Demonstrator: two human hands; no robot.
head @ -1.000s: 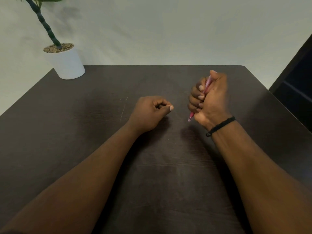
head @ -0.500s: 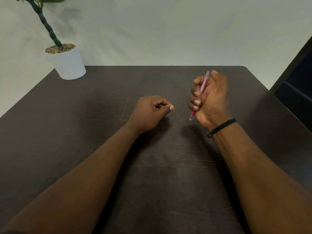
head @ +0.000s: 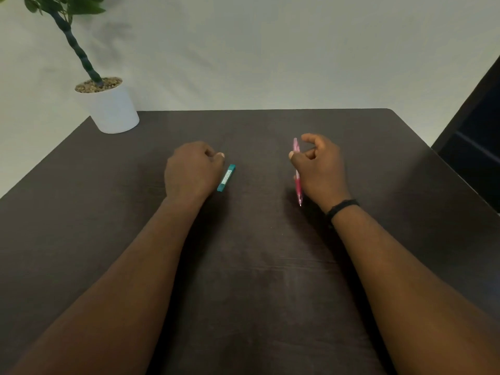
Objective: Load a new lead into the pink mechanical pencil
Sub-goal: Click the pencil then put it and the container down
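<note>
Still apart: pencil in one hand, lead case beside the other

Broadly, the dark wooden surface (head: 257, 266) fills most of the view, its near edge cut off by the bottom of the frame and its far right corner rounded against a pale wall. Both forearms run in from the lower corners, cropped before the elbows. At the far left corner stands a white plant pot (head: 113, 109) topped with gravel; the plant's leaves are cut off by the top edge.

The left hand (head: 192, 171) rests on the surface as a loose fist, thumb tip showing; whether it holds anything inside cannot be told. The right hand (head: 319, 169), with a black band (head: 342, 208) at the wrist, is well apart from it and grips the pink pencil (head: 297, 171) between thumb and curled fingers, forefinger lifted clear. The pencil stands nearly upright, tip pointing down toward the surface; its middle is hidden behind the thumb, and its tip is too small to tell if lead shows.

A teal lead case (head: 226, 178) lies flat just beside the left hand's knuckles, slanted; its label is unreadable.
</note>
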